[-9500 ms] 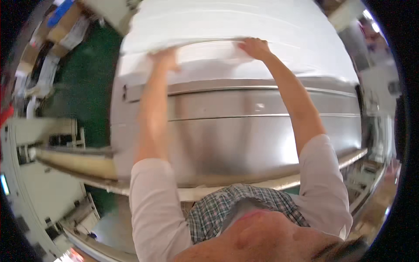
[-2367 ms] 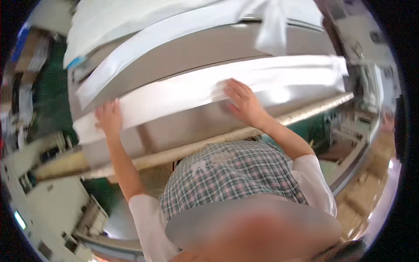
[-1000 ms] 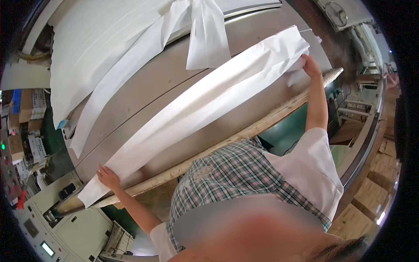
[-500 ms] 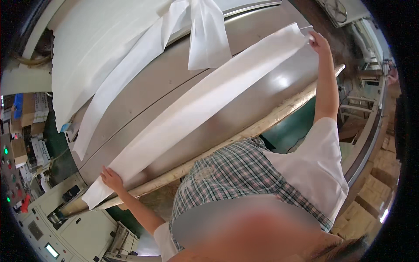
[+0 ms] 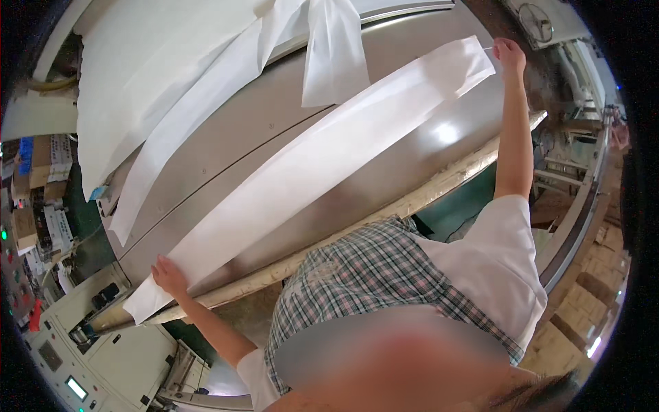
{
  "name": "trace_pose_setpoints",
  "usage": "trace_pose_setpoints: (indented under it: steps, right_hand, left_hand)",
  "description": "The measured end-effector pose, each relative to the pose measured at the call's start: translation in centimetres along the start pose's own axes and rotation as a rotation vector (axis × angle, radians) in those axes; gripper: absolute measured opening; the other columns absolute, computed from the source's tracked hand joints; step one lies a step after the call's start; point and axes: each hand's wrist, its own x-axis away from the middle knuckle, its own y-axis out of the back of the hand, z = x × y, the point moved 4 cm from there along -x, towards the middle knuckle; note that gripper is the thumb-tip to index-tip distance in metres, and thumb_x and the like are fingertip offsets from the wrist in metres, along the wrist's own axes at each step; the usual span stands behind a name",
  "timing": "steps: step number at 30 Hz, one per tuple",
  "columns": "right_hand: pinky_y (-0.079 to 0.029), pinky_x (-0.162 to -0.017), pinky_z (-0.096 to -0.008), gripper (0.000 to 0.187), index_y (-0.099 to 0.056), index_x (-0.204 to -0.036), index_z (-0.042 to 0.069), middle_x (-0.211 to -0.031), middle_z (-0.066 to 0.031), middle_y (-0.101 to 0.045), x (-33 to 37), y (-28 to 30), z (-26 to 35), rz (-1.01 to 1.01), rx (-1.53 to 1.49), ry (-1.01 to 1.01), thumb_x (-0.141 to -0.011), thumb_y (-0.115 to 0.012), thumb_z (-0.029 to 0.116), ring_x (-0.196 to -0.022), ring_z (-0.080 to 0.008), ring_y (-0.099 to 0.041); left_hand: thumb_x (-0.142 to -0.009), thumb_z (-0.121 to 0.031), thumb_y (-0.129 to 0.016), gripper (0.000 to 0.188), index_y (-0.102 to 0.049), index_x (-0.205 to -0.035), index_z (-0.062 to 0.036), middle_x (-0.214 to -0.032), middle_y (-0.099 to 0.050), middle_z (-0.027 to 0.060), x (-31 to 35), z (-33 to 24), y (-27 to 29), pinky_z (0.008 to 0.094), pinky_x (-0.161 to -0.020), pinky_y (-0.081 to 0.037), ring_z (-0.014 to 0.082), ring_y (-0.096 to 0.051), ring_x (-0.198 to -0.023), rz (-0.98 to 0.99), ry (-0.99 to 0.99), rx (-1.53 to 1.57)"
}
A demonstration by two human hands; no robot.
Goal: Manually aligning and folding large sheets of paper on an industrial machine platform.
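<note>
Touching the left hand (image 5: 169, 276), a long white strip (image 5: 316, 175) crosses shiny metal (image 5: 206, 151).

We cannot tell whether the right hand (image 5: 511, 58) pinches anything (its fingers (image 5: 502, 47) partly hide each other). The top edge cuts off the broad white sheet (image 5: 151, 89), and the lit screen (image 5: 76, 388) is too small to read.
</note>
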Motion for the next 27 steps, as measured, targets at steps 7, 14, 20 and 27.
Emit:
trace_pose_setpoints:
  steps: [7,14,20,27]
  right_hand:
    - [-0.046,-0.054,-0.0308,0.035,-0.06,-0.091,0.005,-0.073,-0.0112,-0.062,3.1,0.8,-0.1,-0.263,0.837,0.224,-0.074,-0.062,0.035,-0.06,-0.0239,-0.059]
    - [-0.026,-0.034,-0.018,0.017,-0.056,-0.077,0.012,-0.053,0.0041,-0.043,1.7,1.5,-5.8,0.337,0.075,-0.541,-0.077,-0.062,0.028,-0.04,-0.0047,-0.035]
    - [-0.034,-0.037,-0.0205,0.013,-0.059,-0.079,0.008,-0.059,0.0001,-0.052,0.4,1.6,-5.7,0.268,0.176,-0.258,-0.076,-0.06,0.021,-0.044,-0.0073,-0.044]
    - [-0.047,-0.057,-0.0359,0.021,-0.063,-0.078,0.004,-0.07,-0.0103,-0.062,1.4,1.3,-5.7,0.092,0.766,0.196,-0.073,-0.058,0.023,-0.059,-0.0243,-0.06]
  left_hand:
    - [-0.088,-0.043,-0.035,0.043,-0.052,-0.117,-0.0158,-0.125,-0.041,0.0194,0.1,-2.4,0.5,0.0438,-0.1,-0.024,0.0366,-0.034,-0.118,0.03,0.126,-0.025]
    - [-0.089,-0.043,-0.033,0.042,-0.053,-0.116,-0.0181,-0.125,-0.042,0.0194,0.4,-2.1,0.0,0.044,-0.099,-0.025,0.0368,-0.035,-0.117,-0.011,0.101,-0.071]
    - [-0.089,-0.043,-0.035,0.041,-0.054,-0.114,-0.0163,-0.123,-0.044,0.0186,0.5,-3.7,1.1,0.0443,-0.098,-0.027,0.0369,-0.037,-0.115,0.003,0.208,-0.097]
    - [-0.088,-0.043,-0.037,0.041,-0.055,-0.113,-0.0162,-0.122,-0.045,0.0179,0.6,-3.9,0.9,0.0446,-0.098,-0.027,0.0367,-0.037,-0.115,-0.039,0.139,-0.065]
